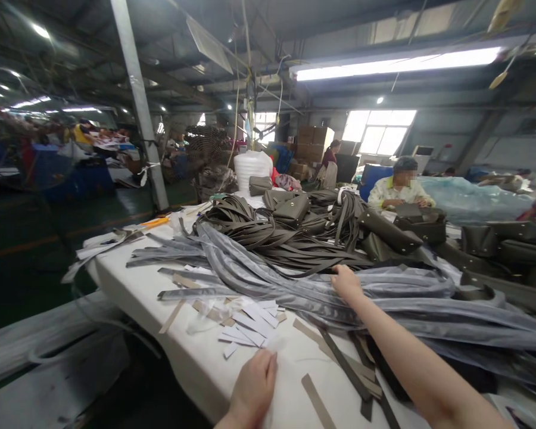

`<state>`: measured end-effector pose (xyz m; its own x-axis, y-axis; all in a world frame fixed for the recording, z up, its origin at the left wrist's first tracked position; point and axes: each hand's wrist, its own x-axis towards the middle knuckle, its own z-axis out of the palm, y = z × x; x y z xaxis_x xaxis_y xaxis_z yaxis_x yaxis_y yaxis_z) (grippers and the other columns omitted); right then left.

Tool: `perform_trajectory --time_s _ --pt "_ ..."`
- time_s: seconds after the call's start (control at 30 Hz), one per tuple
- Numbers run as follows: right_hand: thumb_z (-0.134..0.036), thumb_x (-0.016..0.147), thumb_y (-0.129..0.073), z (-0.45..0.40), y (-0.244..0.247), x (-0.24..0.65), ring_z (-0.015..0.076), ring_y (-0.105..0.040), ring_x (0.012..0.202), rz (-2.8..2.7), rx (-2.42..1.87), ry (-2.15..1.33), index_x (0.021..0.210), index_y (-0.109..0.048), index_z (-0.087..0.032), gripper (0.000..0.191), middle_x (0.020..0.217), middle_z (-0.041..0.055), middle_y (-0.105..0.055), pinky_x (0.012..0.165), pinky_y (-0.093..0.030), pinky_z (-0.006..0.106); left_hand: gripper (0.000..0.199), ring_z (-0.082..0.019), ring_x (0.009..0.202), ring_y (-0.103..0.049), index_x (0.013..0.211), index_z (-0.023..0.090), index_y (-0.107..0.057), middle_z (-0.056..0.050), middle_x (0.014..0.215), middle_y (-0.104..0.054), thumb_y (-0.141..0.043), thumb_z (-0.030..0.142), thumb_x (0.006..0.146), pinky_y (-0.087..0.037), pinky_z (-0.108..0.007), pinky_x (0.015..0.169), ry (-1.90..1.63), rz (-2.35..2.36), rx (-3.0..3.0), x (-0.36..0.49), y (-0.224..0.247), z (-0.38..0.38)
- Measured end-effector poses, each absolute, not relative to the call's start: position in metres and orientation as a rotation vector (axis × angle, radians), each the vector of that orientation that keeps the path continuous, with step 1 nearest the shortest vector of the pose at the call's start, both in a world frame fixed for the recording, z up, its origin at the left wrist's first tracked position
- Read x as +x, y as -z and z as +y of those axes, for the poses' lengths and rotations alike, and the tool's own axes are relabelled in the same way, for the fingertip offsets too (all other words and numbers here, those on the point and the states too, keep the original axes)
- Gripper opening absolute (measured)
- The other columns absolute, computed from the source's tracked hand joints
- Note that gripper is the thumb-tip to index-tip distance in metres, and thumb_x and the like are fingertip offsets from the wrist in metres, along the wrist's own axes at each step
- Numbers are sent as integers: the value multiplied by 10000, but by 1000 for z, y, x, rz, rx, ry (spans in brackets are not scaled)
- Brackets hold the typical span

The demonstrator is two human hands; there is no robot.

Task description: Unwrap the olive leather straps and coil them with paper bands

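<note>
My right hand (347, 283) reaches over plastic-wrapped grey straps (268, 280). Its fingers are curled in at the edge of a heap of loose dark olive straps (250, 232) and appear to pinch one of them. Nearer to me, my left hand (254, 381) is closed above the white tabletop (196, 342), thumb against the fingers; whatever it may hold is hidden. Just beyond it lie several white paper strips (252, 325). Brown strips (317, 400) and a dark strap piece (346, 363) are scattered between my two arms.
Dark olive pouches (290, 210) are heaped at the back, with more bags (504, 250) at right. Orange-handled scissors (155, 222) lie near the left edge. A co-worker (402, 185) sits across the table. A white foam roll (252, 170) and a metal post (140, 107) stand behind.
</note>
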<state>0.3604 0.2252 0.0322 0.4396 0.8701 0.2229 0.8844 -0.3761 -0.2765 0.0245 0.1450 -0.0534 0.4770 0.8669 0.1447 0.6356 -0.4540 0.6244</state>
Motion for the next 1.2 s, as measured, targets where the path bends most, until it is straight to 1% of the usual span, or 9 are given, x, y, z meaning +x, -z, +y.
perform_trajectory --time_s 0.13,0.2,0.37,0.6,0.7,0.8,0.9,1.0,1.2 --pt "-89 892 -445 271 -30 406 283 -488 1242 -1488 -2487 170 1314 -516 -83 428 1317 215 -544 1011 -338 348 380 -207 741 -616 714 226 -499 -79 775 -635 -241 286 987 -437 -307 688 -638 1198 2282 22 61 149" --pt "-110 923 -442 288 -29 422 273 -490 1243 -1552 -2530 178 1333 -493 -85 414 1336 197 -535 1021 -346 381 364 -206 734 -620 714 228 -491 -83 777 -639 -249 276 981 -440 -304 682 -613 1191 2309 21 65 151" --pt "-314 921 -582 307 -28 442 252 -562 1127 -1794 -2575 197 1142 -611 -135 286 1193 96 -624 1022 -357 473 363 -200 729 -624 721 234 -493 -82 786 -646 -249 286 984 -445 -297 673 -582 1210 2334 21 68 151" --pt "-120 860 -540 278 -47 443 271 -601 1067 -1918 -2577 298 1044 -652 -76 220 1064 181 -672 967 -340 399 381 -217 740 -623 706 241 -513 -78 777 -646 -263 315 984 -449 -320 682 -638 1246 2269 23 64 147" --pt "-73 866 -467 264 -72 444 255 -625 1034 -1898 -2565 313 1053 -650 -74 262 1061 216 -676 907 -357 354 391 -227 733 -621 701 247 -528 -78 765 -643 -267 326 981 -450 -331 681 -634 1257 2248 23 58 145" --pt "-152 826 -572 252 -106 439 258 -664 928 -1918 -2555 216 981 -687 -121 196 998 187 -710 778 -404 313 400 -214 741 -617 721 227 -556 -71 771 -646 -261 302 981 -449 -321 706 -637 1292 2255 23 54 143" --pt "-310 773 -681 237 -146 425 234 -679 720 -1988 -2529 49 826 -720 -174 151 759 101 -726 629 -419 283 376 -210 772 -619 752 211 -580 -62 793 -651 -288 283 977 -445 -309 729 -615 1314 2274 24 53 141" --pt "-366 761 -704 214 -190 409 188 -620 503 -2031 -2510 -176 761 -726 -188 180 514 26 -643 539 -406 273 354 -211 805 -622 778 206 -593 -62 826 -661 -312 284 978 -440 -306 756 -574 1325 2282 24 52 141" --pt "-375 740 -732 148 -270 401 95 -571 460 -1999 -2626 -355 714 -700 -103 276 486 57 -633 570 -375 277 337 -217 870 -620 797 189 -610 -79 878 -669 -339 279 976 -424 -311 802 -566 1315 2227 23 48 139"
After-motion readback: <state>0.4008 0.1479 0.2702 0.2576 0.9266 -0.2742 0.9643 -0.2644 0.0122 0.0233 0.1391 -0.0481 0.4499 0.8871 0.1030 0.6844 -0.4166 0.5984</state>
